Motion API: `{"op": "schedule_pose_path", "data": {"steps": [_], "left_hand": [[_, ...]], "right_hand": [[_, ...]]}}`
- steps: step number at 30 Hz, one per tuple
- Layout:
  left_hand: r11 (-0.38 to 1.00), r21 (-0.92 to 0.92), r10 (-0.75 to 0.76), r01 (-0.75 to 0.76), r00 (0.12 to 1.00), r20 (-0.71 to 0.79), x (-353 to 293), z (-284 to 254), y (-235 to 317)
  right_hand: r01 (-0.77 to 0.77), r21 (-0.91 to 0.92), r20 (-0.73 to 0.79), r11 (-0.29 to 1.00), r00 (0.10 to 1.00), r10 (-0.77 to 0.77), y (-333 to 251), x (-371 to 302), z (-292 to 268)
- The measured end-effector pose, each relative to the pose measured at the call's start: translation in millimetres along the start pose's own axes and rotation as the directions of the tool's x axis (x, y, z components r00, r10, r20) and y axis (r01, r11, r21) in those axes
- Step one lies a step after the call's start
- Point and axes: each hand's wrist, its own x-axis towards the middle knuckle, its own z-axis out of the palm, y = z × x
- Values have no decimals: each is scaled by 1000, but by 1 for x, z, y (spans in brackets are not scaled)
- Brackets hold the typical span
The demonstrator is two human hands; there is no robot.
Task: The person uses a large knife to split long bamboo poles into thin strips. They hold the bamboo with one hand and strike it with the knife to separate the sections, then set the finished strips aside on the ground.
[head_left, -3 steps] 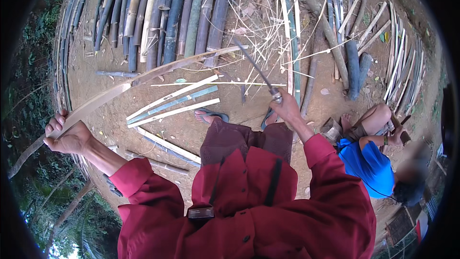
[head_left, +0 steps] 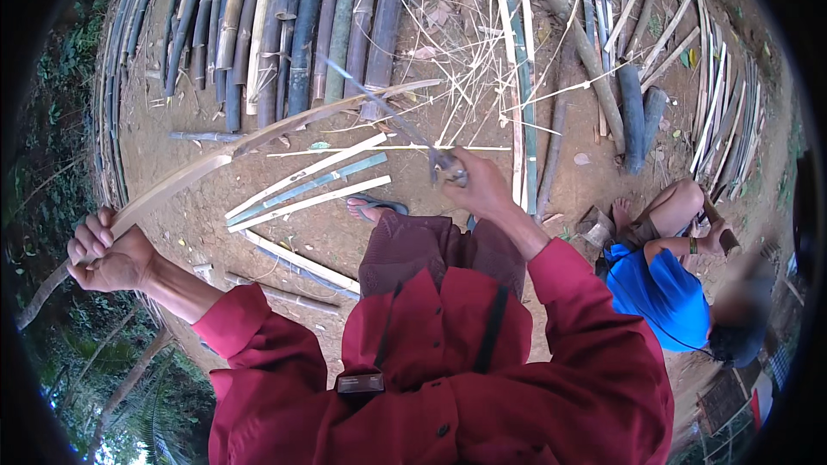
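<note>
My left hand (head_left: 114,257) is closed around a long split bamboo strip (head_left: 177,179), which runs up and to the right in a shallow curve with its pale inner side showing. In my right hand (head_left: 484,189) is the handle of a long-bladed knife (head_left: 392,114). Motion smears the blade, which points up and left over the far part of the strip; whether it touches the strip I cannot tell. Below the strip, on the ground, lie several cut bamboo slats (head_left: 310,176), pale and green.
Many bamboo poles (head_left: 306,43) lie side by side at the far left. Thin shavings (head_left: 469,77) are scattered beyond my feet, near longer split lengths (head_left: 524,103). A seated person in a blue shirt (head_left: 659,297) is at the right, and plants (head_left: 65,198) border the left.
My right hand has moved left and slightly down, swinging the knife blade leftward across the far part of the bamboo strip. The left hand has shifted slightly left, still gripping it.
</note>
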Motion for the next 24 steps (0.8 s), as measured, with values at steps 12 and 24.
{"op": "schedule_pose_path", "data": {"steps": [12,24], "left_hand": [[993,-89,-53,78,965,257,19,31,1],[998,5,70,-70,996,63,47,-14,-7]], "right_hand": [[210,-44,155,977,967,-201,-73,72,11],[147,-65,94,987,986,-141,-31,125,28]]}}
